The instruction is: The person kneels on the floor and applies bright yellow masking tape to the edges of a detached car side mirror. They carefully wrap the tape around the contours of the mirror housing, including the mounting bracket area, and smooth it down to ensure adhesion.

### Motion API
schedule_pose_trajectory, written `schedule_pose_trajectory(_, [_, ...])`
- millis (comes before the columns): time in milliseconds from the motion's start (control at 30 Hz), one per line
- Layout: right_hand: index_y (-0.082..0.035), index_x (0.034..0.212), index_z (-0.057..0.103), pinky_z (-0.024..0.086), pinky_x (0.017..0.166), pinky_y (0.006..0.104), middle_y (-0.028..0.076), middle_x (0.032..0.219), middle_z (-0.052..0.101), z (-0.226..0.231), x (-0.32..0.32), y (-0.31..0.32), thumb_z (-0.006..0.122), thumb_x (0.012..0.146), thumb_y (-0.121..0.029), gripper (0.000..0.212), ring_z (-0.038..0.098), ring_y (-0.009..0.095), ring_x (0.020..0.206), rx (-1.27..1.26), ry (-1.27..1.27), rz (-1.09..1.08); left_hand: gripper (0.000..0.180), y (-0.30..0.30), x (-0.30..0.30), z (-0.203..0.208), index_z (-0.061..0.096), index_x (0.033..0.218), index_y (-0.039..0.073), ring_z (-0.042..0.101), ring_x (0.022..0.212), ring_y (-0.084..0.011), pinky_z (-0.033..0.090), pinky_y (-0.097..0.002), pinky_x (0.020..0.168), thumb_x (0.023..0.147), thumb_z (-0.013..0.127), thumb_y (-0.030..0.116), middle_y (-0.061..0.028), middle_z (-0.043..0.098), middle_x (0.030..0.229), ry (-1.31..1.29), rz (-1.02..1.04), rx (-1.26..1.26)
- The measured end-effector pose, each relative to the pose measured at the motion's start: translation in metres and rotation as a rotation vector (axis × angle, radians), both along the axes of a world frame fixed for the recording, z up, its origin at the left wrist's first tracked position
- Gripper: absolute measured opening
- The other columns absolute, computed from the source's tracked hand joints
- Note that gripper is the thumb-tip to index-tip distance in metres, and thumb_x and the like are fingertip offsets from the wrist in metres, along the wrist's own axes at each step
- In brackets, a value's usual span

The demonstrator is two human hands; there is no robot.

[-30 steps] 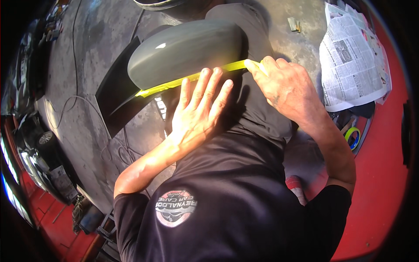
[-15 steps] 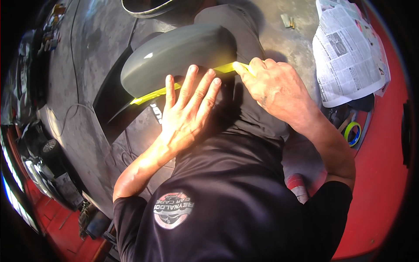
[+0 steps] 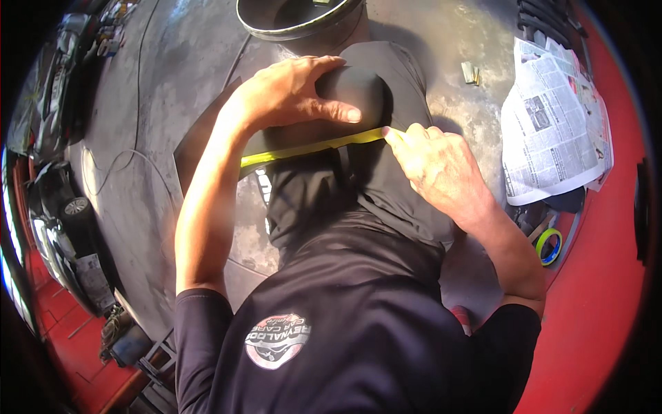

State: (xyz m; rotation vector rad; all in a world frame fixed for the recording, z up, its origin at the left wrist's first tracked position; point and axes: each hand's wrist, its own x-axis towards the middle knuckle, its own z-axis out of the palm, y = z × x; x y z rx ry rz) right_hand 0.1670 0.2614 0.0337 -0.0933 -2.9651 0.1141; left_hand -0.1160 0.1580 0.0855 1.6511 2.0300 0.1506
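A dark, rounded shell that looks like a car side-mirror housing [image 3: 365,93] lies across my lap. Along its near edge runs a strip of yellow masking tape [image 3: 314,148]. My left hand [image 3: 289,93] reaches over the housing, its fingers bent over the far side and its thumb pressed on the near face, covering much of the shell. At the strip's right end, my right hand [image 3: 438,169] is closed, pinching the tape between thumb and fingers. A flat black panel [image 3: 203,138] shows beyond my left forearm.
Ahead stands a round dark bucket [image 3: 303,33]. Printed newspaper [image 3: 548,131] lies at the right, with a roll of yellow-green tape [image 3: 549,247] near it on the red-edged side. A dark cable [image 3: 140,76] crosses the concrete floor, and parked cars [image 3: 58,228] stand at far left.
My left hand has gone from lying spread at the tape to curling over the top of the housing. My right hand still pinches the tape's right end, now slightly lower in view.
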Motion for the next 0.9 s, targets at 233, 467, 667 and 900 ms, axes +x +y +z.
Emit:
schedule_pose_trajectory(233, [-0.008,0.129,0.072,0.057,0.064,0.0346,0.008,0.088,0.063,0.001,0.002,-0.002,0.07,0.093,-0.012,0.036,0.07,0.021,0.078,-0.079,-0.004,-0.017,0.104,0.021,-0.049,-0.003,0.054,0.162,0.009,0.062,0.141,-0.0324,0.05,-0.0451,0.117,0.087,0.076,0.078,-0.0192,0.067,0.149,-0.391,0.02,-0.228])
schedule_pose_trajectory(467, [-0.011,0.138,0.071,0.057,0.067,0.0346,0.005,0.089,0.061,-0.006,0.013,0.002,0.071,0.093,-0.012,0.045,0.067,0.02,0.079,-0.08,0.037,-0.04,0.111,-0.112,-0.079,0.063,0.038,0.171,0.013,0.06,0.143,-0.0366,0.048,-0.045,0.119,0.084,0.092,0.057,-0.0278,0.059,0.156,-0.096,0.599,-0.11])
schedule_pose_trajectory(667, [-0.014,0.136,0.073,0.056,0.067,0.0357,0.005,0.09,0.06,-0.002,0.012,0.007,0.072,0.093,-0.011,0.044,0.066,0.02,0.079,-0.104,0.066,0.001,0.044,-0.183,-0.051,0.037,0.071,0.129,-0.01,0.076,0.093,-0.0189,0.06,-0.032,0.086,0.095,0.081,0.016,-0.0145,0.079,0.109,-0.554,1.059,0.071])
schedule_pose_trajectory(900, [-0.013,0.132,0.077,0.051,0.062,0.0404,0.007,0.085,0.059,0.053,0.028,0.022,0.076,0.089,-0.006,0.044,0.062,0.025,0.074,-0.062,0.148,0.093,0.037,-0.205,-0.041,0.036,0.071,0.126,-0.008,0.076,0.089,-0.0169,0.06,-0.0299,0.081,0.098,0.079,0.016,-0.0129,0.08,0.106,-0.768,1.125,0.242])
